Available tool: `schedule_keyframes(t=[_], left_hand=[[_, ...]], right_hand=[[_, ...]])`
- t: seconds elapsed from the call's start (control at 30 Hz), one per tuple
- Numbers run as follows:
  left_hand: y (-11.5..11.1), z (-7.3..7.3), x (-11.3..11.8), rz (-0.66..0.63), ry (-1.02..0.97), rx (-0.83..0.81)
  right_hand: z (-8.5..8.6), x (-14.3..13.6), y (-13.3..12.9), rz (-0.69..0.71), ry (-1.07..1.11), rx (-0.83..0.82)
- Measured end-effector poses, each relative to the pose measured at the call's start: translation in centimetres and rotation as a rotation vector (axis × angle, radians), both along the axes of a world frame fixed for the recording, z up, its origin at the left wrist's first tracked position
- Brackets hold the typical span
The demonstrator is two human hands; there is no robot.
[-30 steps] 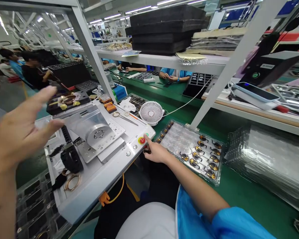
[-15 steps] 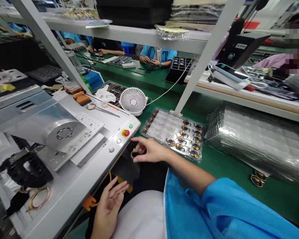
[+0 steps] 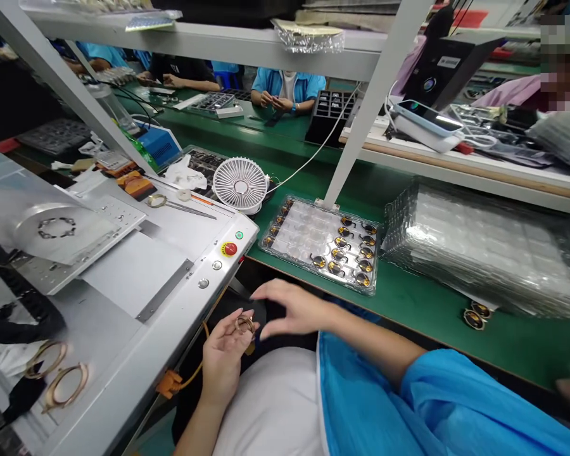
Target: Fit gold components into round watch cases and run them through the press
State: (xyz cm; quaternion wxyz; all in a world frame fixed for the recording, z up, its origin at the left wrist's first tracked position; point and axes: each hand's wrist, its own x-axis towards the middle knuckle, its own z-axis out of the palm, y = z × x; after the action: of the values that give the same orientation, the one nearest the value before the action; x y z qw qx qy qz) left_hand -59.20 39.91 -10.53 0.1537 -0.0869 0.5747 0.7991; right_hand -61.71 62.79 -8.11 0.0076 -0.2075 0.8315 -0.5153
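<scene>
My left hand (image 3: 224,354) is closed on a small gold-coloured ring-shaped piece (image 3: 245,324), held between thumb and fingers in front of the machine's edge. Just to its right, my right hand (image 3: 297,308) is open, thumb and fingers apart with nothing between them. Two larger gold-coloured rings, a front one (image 3: 65,386) and one behind it (image 3: 46,360), lie on the white machine (image 3: 171,329) at lower left. Beyond my right hand is a clear plastic tray (image 3: 299,231) with several round black-and-gold parts (image 3: 338,254) in its pockets.
The machine's front carries a red button (image 3: 228,248) and smaller buttons. A white fan (image 3: 240,185) stands behind it, near tweezers (image 3: 190,209). Stacked clear trays (image 3: 484,247) fill the right, with two round parts (image 3: 475,316) before them. A slanted post (image 3: 361,126) rises behind.
My right hand has drawn back from the machine's button edge and opened. The small ring, earlier at my right hand's fingers, is now in my left hand, which was open and has risen.
</scene>
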Motion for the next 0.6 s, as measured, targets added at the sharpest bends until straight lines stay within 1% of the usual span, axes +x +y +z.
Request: schedule_keyframes(t=[0.03, 0.07, 0.1, 0.13, 0.17, 0.2, 0.3, 0.4, 0.47, 0.53, 0.57, 0.6], left_hand=[[-0.1, -0.1, 0.1, 0.022, -0.010, -0.016], [-0.2, -0.1, 0.3, 0.042, -0.016, -0.029], [-0.3, 0.0, 0.5, 0.061, -0.019, -0.037], [-0.5, 0.0, 0.6, 0.076, -0.020, -0.042], [-0.7, 0.1, 0.7, 0.083, -0.023, -0.045], [-1.0, 0.0, 0.7, 0.079, -0.029, -0.047], [-2.0, -0.5, 0.3, 0.018, -0.067, -0.058], [-2.9, -0.9, 0.1, -0.002, -0.097, -0.078], [-3.1, -0.8, 0.2, -0.012, -0.127, -0.081], [-3.2, -0.1, 0.3, -0.052, -0.162, -0.063], [-3.1, 0.4, 0.4, -0.075, -0.167, -0.044], [-3.1, 1.1, 0.5, -0.094, -0.159, -0.015]], right_hand=[[0.2, -0.5, 1.7, -0.108, -0.065, 0.166], [0.3, -1.0, 3.4, -0.248, -0.144, 0.334], [0.3, -1.5, 5.1, -0.392, -0.222, 0.482], [0.3, -2.0, 6.7, -0.505, -0.287, 0.598], [0.2, -2.4, 8.0, -0.570, -0.335, 0.673], [0.1, -2.7, 9.2, -0.592, -0.366, 0.707], [-0.4, -3.3, 11.0, -0.594, -0.408, 0.720], [-0.1, -3.4, 11.0, -0.597, -0.389, 0.688], [0.8, -3.0, 10.0, -0.567, -0.325, 0.639], [1.9, -2.4, 8.0, -0.476, -0.239, 0.570], [2.4, -2.0, 6.8, -0.391, -0.188, 0.518], [2.8, -1.8, 5.4, -0.269, -0.122, 0.444]])
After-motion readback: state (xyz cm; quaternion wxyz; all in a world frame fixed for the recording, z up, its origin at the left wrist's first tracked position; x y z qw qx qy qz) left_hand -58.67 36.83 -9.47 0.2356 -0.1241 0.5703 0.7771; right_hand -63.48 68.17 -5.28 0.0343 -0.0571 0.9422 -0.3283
